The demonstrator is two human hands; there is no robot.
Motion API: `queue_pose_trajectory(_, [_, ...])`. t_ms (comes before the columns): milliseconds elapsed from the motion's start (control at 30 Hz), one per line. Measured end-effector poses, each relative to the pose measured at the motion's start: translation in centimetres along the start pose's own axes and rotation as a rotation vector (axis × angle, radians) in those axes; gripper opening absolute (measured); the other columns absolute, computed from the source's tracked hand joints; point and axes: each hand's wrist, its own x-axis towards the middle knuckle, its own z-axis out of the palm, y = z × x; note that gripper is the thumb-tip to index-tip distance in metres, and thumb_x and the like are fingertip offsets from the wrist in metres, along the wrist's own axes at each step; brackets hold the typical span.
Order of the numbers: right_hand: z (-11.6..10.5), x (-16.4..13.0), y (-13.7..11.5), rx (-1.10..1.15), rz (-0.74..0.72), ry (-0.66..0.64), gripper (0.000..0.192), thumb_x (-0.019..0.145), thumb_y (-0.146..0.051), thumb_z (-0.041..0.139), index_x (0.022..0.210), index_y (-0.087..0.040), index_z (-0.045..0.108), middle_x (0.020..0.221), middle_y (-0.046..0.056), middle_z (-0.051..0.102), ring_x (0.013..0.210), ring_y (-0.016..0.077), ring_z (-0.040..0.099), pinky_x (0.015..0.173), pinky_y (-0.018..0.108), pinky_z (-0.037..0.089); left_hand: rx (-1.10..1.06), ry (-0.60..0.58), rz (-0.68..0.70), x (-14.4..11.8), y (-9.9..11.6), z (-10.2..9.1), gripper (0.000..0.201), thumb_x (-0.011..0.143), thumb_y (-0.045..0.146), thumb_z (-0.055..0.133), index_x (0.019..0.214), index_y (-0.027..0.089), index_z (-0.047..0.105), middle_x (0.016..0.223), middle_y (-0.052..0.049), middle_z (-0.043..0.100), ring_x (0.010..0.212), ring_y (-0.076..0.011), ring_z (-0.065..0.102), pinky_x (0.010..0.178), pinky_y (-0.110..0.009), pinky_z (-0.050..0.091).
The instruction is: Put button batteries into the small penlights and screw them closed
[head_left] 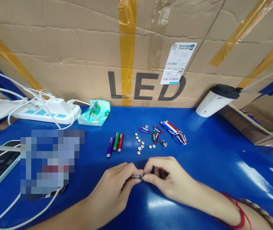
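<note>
Red, mostly hidden, a small torch (137,176) is pinched between both closed hands, left hand (117,188) and right hand (167,180), above the bench (210,159), its ends covered by fingertips.

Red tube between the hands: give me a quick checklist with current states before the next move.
1. Red tube gripped by both hands: ok, left hand and right hand pinch its ends.
2. Tube's open end visible: cannot tell, fingers cover it.
3. Button cells within reach: ok, loose on the blue table beyond the hands.
4. Spare tubes apart from cells: ok, lying to their left.
5. Carabiners at hand: ok, right of the cells.
6. Cup clear of the work: ok, far right, leaning.
</note>
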Motion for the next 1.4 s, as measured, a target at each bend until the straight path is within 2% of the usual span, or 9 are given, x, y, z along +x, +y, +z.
queue_pose_trajectory(100, [-0.5, 0.0, 0.1, -0.117, -0.087, 0.054, 0.016, 0.085, -0.026, 0.053, 0.074, -0.019, 0.062, 0.066, -0.003, 0.063, 0.050, 0.0066, 0.051, 0.048, 0.017, 0.038, -0.039, 0.031, -0.067, 0.1, 0.2, -0.1, 0.011, 0.088, 0.017, 0.045, 0.079, 0.021, 0.050, 0.071, 0.003, 0.057, 0.061, -0.0100, 0.054, 0.057, -0.019, 0.041])
queue_pose_trajectory(200, [-1.4, 0.2, 0.5, -0.345, -0.115, 0.174, 0.017, 0.088, -0.027, 0.049, 0.080, -0.021, 0.063, 0.077, -0.002, 0.067, 0.065, 0.0096, 0.061, 0.056, 0.018, 0.041, -0.095, 0.062, -0.162, 0.3, 0.3, -0.1, 0.008, 0.088, 0.021, 0.046, 0.082, 0.021, 0.051, 0.073, 0.004, 0.060, 0.063, -0.0100, 0.056, 0.058, -0.018, 0.043])
queue_pose_trajectory(333, [-2.9, 0.5, 1.5, -0.813, 0.012, 0.358, 0.021, 0.089, -0.034, 0.048, 0.082, -0.023, 0.064, 0.085, -0.001, 0.067, 0.060, 0.0133, 0.063, 0.043, 0.023, 0.032, -0.170, 0.086, -0.227, 0.6, 0.3, -0.2, 0.010, 0.088, 0.024, 0.043, 0.093, 0.023, 0.051, 0.071, 0.004, 0.061, 0.063, -0.0110, 0.058, 0.055, -0.018, 0.044])
queue_pose_trajectory(467, [-4.1, 0.9, 2.1, -0.994, 0.196, 0.447, 0.022, 0.082, -0.040, 0.055, 0.075, -0.023, 0.067, 0.089, -0.001, 0.067, 0.051, 0.0129, 0.058, 0.039, 0.024, 0.025, -0.197, 0.104, -0.226, 0.7, 0.6, -0.4, 0.009, 0.089, 0.025, 0.041, 0.094, 0.024, 0.049, 0.068, 0.005, 0.060, 0.059, -0.0096, 0.055, 0.054, -0.018, 0.041])
queue_pose_trajectory(733, [-4.6, 1.5, 1.9, -1.034, 0.438, 0.370, 0.025, 0.080, -0.039, 0.052, 0.070, -0.021, 0.065, 0.089, 0.001, 0.066, 0.054, 0.0162, 0.059, 0.042, 0.025, 0.020, -0.233, 0.058, -0.283, 0.7, 1.1, -0.5, 0.008, 0.090, 0.027, 0.037, 0.093, 0.024, 0.044, 0.065, 0.006, 0.057, 0.052, -0.0091, 0.045, 0.051, -0.020, 0.033])
queue_pose_trajectory(1033, [-4.4, 1.7, 1.9, -1.031, 0.535, 0.271, 0.030, 0.084, -0.042, 0.046, 0.070, -0.022, 0.064, 0.096, 0.001, 0.063, 0.063, 0.0216, 0.064, 0.045, 0.027, 0.024, -0.311, 0.014, -0.321, 0.7, 1.5, -0.7, 0.010, 0.093, 0.025, 0.031, 0.095, 0.023, 0.040, 0.066, 0.006, 0.052, 0.052, -0.0096, 0.037, 0.052, -0.022, 0.029])
queue_pose_trajectory(1267, [-4.3, 1.3, 2.4, -0.954, 0.387, 0.383, 0.030, 0.082, -0.047, 0.047, 0.072, -0.025, 0.064, 0.093, -0.001, 0.065, 0.053, 0.0200, 0.061, 0.039, 0.026, 0.029, -0.446, 0.112, -0.319, 0.7, 1.7, -0.6, 0.008, 0.093, 0.025, 0.026, 0.095, 0.021, 0.034, 0.065, 0.006, 0.048, 0.050, -0.0088, 0.033, 0.052, -0.023, 0.029])
queue_pose_trajectory(1333, [-4.1, 1.3, 2.2, -0.838, 0.275, 0.460, 0.025, 0.080, -0.046, 0.050, 0.076, -0.026, 0.064, 0.089, -0.001, 0.066, 0.050, 0.0177, 0.060, 0.037, 0.025, 0.031, -0.467, 0.138, -0.332, 0.7, 1.7, -0.8, 0.007, 0.093, 0.025, 0.028, 0.093, 0.021, 0.033, 0.065, 0.006, 0.047, 0.051, -0.0087, 0.033, 0.052, -0.023, 0.029])
queue_pose_trajectory(1400, [-3.6, 1.2, 1.8, -0.609, 0.101, 0.486, 0.025, 0.081, -0.045, 0.050, 0.078, -0.024, 0.063, 0.083, 0.001, 0.066, 0.051, 0.0145, 0.059, 0.043, 0.026, 0.041, -0.486, 0.160, -0.358, 0.8, 1.7, -0.9, 0.005, 0.093, 0.025, 0.031, 0.092, 0.021, 0.034, 0.064, 0.006, 0.047, 0.052, -0.0086, 0.035, 0.052, -0.023, 0.029])
